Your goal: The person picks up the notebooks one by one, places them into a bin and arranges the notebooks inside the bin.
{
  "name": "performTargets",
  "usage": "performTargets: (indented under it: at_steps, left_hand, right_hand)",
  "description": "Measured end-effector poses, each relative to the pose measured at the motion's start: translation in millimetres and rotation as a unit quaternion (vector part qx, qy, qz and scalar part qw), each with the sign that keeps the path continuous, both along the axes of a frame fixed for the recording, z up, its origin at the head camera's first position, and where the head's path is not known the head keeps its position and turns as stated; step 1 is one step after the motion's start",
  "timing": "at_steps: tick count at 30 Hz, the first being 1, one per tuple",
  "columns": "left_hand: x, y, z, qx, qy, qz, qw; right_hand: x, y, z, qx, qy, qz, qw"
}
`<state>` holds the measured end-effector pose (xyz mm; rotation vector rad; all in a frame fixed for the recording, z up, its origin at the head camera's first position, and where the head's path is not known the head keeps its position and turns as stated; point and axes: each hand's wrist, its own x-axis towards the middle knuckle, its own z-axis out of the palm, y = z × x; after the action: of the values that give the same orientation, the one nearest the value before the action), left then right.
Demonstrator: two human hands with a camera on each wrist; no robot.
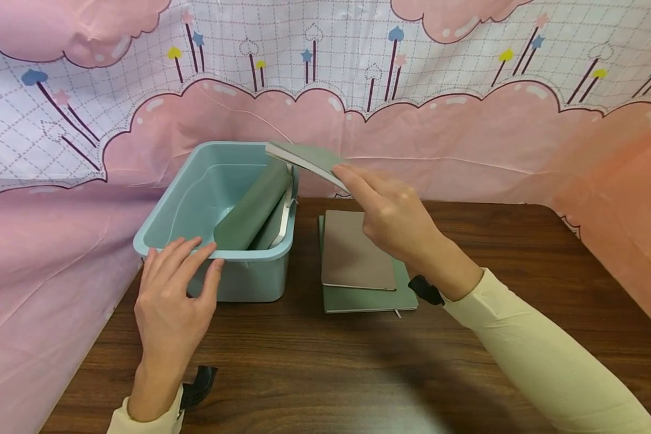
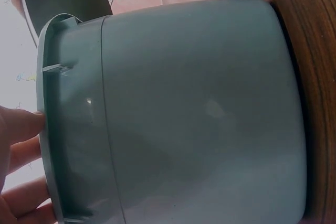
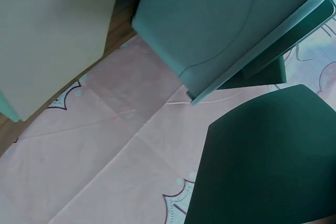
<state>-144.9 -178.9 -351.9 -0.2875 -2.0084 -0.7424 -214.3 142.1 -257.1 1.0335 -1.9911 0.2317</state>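
Note:
My right hand (image 1: 393,211) pinches a green notebook (image 1: 314,158), holding it tilted in the air above the bin's right rim. In the right wrist view the notebook's dark green cover (image 3: 268,156) fills the lower right. My left hand (image 1: 176,301) rests its fingertips on the front rim of a light blue plastic bin (image 1: 255,280), fingers fairly straight. The left wrist view shows the thumb (image 2: 23,124) right at the rim. Inside the bin, a green notebook (image 1: 255,211) leans against the right side, with another notebook (image 1: 275,226) beside it.
Right of the bin, a brown-grey notebook (image 1: 358,250) lies on a larger green notebook (image 1: 369,299) with a ribbon end showing. Both lie on a dark wooden table (image 1: 314,367). A pink and white patterned cloth (image 1: 439,144) hangs behind and at the sides.

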Motion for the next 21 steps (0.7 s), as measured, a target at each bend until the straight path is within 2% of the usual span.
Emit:
performTargets:
  at_steps: [6,15,21]
  left_hand:
    - [-0.2,0,-0.5,-0.001,0.004,-0.001,1.0]
    - [-1.0,-2,-3.3,-0.001,0.008,-0.002,1.0]
    - [-1.1,-4,-4.2,-0.002,0.009,-0.002,1.0]
  right_hand:
    - [0.8,-11,2.7,0.004,0.004,0.008,1.0]
    - [-0.8,-25,4.4,0.024,0.022,0.045,0.998]
    - [-1.9,-31,4.8,0.038,0.022,0.044,0.998]
